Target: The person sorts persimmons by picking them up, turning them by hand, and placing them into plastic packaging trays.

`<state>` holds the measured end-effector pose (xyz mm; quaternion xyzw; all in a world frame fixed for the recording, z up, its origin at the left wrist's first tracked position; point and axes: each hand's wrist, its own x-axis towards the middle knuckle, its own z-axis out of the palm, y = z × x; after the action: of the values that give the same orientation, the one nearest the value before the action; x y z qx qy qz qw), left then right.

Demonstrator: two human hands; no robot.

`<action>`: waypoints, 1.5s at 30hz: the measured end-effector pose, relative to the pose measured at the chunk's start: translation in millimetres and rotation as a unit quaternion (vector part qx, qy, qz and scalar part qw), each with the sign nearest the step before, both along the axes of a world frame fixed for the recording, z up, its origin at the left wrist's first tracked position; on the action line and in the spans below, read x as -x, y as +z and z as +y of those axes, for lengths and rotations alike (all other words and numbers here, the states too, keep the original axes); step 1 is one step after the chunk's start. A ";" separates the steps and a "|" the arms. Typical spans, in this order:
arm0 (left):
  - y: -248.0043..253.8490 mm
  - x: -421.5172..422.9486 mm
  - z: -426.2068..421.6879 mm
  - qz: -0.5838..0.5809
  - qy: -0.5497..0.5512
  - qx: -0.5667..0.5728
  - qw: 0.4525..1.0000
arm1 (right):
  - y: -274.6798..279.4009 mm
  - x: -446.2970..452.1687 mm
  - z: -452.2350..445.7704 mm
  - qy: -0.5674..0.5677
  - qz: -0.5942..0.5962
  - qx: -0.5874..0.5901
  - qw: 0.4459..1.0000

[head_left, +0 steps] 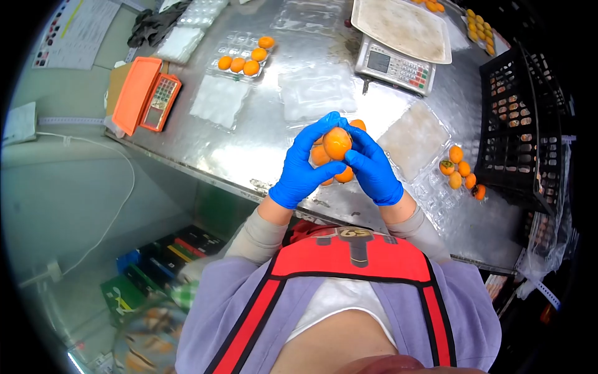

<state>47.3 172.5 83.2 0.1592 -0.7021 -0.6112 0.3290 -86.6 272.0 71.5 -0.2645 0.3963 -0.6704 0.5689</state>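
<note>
Both of my hands wear blue gloves and meet around one orange persimmon (337, 144), raised over the metal table. My left hand (303, 165) curls along its left side, the thumb beneath it. From the right, my right hand (375, 167) closes on the same fruit, its thumb at the lower right edge. Several more persimmons (343, 174) lie under and behind the hands, partly hidden by them. To the right, a loose group of persimmons (455, 180) lies beside and on a clear molded tray (430, 194). A few show their dark green caps.
A scale (395, 62) with a stained pan stands at the back. An orange scale (138, 100) sits at the left edge. A clear tray (237, 45) holds persimmons at back left. A black crate (520, 128) stands at the right. Flat clear sheets (317, 93) lie on the table (180, 143).
</note>
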 end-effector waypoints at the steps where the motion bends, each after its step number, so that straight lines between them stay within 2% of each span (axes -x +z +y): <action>1: -0.8 0.1 -0.2 0.023 -0.015 -0.029 0.999 | 1.5 -0.1 -0.2 -0.004 -0.004 -0.001 1.000; 5: -7.8 5.0 4.1 0.037 -0.008 -0.081 0.996 | -2.3 -6.2 0.5 -0.025 0.075 -0.005 0.997; 7: -10.7 6.9 5.7 0.070 -0.018 -0.175 0.982 | -5.3 -8.3 -0.6 -0.054 0.087 0.002 0.995; 10: -6.5 8.1 9.4 0.077 -0.002 -0.226 0.971 | -6.9 -8.7 -1.5 -0.062 0.146 0.014 0.987; 16: -14.9 12.4 7.9 0.074 0.036 -0.287 0.954 | -17.7 -11.3 2.6 -0.093 0.263 0.028 0.960; 20: -7.0 18.7 3.5 0.080 0.054 -0.279 0.955 | -22.3 -5.2 3.7 -0.065 0.299 0.048 0.951; 22: -0.5 19.2 -2.6 0.048 0.052 -0.370 0.926 | -16.9 -7.4 2.5 -0.094 0.351 0.078 0.928; 26: 3.1 17.6 -8.4 0.027 0.092 -0.413 0.906 | -7.2 -6.9 -0.7 -0.114 0.362 0.110 0.919; 29: -8.7 7.8 -11.2 0.050 0.077 -0.403 0.910 | -8.4 -1.0 -2.2 -0.127 0.361 0.130 0.915; 31: -11.2 2.9 -10.0 -0.003 -0.044 -0.473 0.880 | -14.6 0.0 -2.0 -0.139 0.364 0.139 0.910; 32: -11.2 1.1 -6.0 -0.003 -0.043 -0.473 0.880 | -14.8 0.7 -2.6 -0.139 0.364 0.139 0.910; 34: -11.2 -1.7 2.4 0.005 -0.056 -0.401 0.914 | -13.8 1.3 -4.1 -0.154 0.420 0.151 0.881; 35: -12.4 -1.5 2.4 0.005 -0.055 -0.401 0.914 | -9.5 -0.2 -3.7 -0.154 0.420 0.151 0.882; 37: -14.9 -1.0 1.9 0.026 -0.046 -0.354 0.934 | 1.8 -4.3 -1.5 -0.116 0.226 0.109 0.961; 41: -10.5 -1.1 6.5 0.037 -0.049 -0.335 0.940 | 2.6 -2.0 -2.4 -0.077 0.160 0.096 0.980; 45: -14.5 1.3 12.2 0.009 0.000 -0.328 0.945 | 1.1 -13.4 -8.3 -0.129 0.172 0.055 0.975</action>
<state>45.9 184.7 68.7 0.2525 -0.4597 -0.8092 0.2648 -73.2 263.7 72.6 -0.3536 0.4818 -0.7032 0.3851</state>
